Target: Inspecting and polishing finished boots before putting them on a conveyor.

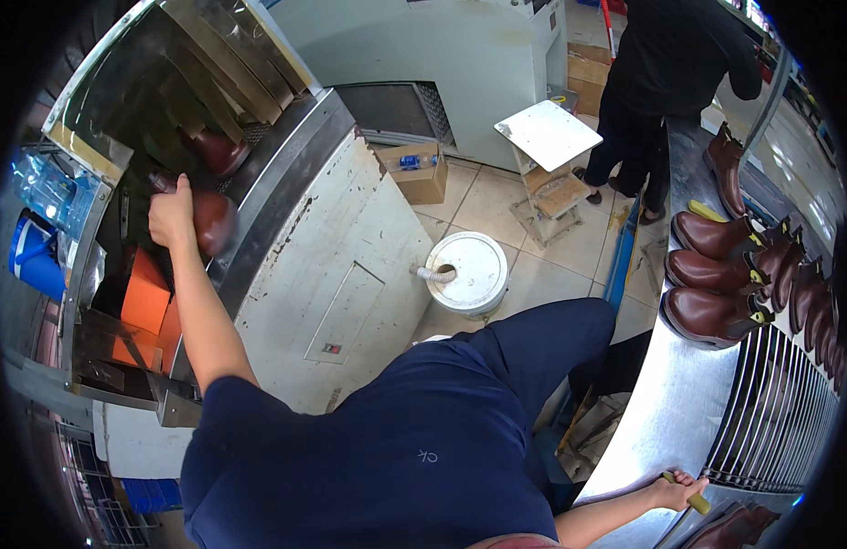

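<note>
Both arms stretch wide apart: my left hand reaches up into the machine opening, fingers gripping a brown boot just to its right. One more boot sits deeper inside. My right hand is clenched around a yellow handle at the steel counter. Three boots lie side by side there.
</note>
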{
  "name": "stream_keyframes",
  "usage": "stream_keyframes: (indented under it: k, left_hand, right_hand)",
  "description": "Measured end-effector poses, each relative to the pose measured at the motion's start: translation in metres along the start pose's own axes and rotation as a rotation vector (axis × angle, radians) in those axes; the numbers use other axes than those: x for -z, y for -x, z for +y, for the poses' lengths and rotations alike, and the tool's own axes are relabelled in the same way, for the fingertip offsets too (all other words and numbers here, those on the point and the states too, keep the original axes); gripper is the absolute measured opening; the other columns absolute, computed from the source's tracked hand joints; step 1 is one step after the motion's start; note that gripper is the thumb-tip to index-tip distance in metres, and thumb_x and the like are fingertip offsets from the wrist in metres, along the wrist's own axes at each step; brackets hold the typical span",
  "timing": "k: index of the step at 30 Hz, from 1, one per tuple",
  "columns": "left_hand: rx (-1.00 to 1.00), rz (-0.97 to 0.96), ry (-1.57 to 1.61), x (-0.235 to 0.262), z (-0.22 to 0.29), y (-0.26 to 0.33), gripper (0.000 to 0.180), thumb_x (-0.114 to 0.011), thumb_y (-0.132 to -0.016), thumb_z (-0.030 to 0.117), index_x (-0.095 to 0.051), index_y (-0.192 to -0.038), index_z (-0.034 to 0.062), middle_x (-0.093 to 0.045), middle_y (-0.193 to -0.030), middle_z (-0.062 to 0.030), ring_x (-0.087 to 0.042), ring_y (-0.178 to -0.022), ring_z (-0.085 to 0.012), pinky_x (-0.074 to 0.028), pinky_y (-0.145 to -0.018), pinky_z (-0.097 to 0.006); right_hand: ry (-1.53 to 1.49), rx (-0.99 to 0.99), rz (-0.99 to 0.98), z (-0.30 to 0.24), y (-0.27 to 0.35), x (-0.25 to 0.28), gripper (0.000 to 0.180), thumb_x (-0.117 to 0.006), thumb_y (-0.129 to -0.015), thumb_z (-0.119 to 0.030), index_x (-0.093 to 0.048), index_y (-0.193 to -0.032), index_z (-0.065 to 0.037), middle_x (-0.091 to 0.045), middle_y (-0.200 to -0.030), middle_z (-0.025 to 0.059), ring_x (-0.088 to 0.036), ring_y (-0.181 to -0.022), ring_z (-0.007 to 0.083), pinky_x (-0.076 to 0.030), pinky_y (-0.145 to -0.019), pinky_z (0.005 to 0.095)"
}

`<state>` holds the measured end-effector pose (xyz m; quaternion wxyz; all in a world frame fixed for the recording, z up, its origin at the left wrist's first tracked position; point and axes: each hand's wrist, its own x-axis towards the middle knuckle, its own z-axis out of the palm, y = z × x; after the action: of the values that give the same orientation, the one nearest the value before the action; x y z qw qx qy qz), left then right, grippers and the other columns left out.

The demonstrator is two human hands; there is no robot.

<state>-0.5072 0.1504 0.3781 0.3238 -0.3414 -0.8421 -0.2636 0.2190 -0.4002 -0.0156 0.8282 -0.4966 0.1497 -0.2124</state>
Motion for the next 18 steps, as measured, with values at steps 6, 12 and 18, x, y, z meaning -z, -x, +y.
stream_keyframes:
  k: [6,12,18]
  left_hand:
    - [-0.090,-0.146,0.060,-0.096,0.042,-0.039,0.083,-0.056,-0.087,0.078,-0.077,-0.117,0.0042,-0.070,-0.127,-0.0247,-0.068,-0.118,-0.0420,-0.054,-0.099,-0.052]
    - [-0.373,-0.274,-0.259,-0.120,-0.026,-0.115,0.079,-0.049,-0.098,0.068,-0.070,-0.120,-0.0058,-0.070,-0.118,-0.0323,-0.069,-0.113,-0.0461,-0.056,-0.096,-0.053]
    - [-0.564,-0.463,-0.171,-0.159,0.021,-0.038,0.060,-0.048,-0.100,0.052,-0.074,-0.113,-0.0009,-0.068,-0.121,-0.0314,-0.065,-0.113,-0.0516,-0.054,-0.096,-0.056]
  right_hand:
    - [-0.023,0.028,0.036,-0.004,-0.016,0.041,0.021,-0.076,-0.097,-0.022,-0.065,-0.097,-0.004,-0.041,-0.058,-0.0027,-0.039,-0.048,0.0100,-0.036,-0.045,0.0272]
    - [-0.105,-0.120,-0.035,0.022,0.008,-0.002,0.014,-0.068,-0.102,-0.018,-0.059,-0.093,-0.011,-0.043,-0.058,-0.0037,-0.040,-0.047,0.0079,-0.035,-0.045,0.0254]
    - [-0.044,-0.017,0.020,-0.008,0.011,-0.005,0.012,-0.069,-0.100,-0.017,-0.059,-0.099,-0.010,-0.041,-0.059,-0.0041,-0.039,-0.048,0.0086,-0.037,-0.045,0.0278]
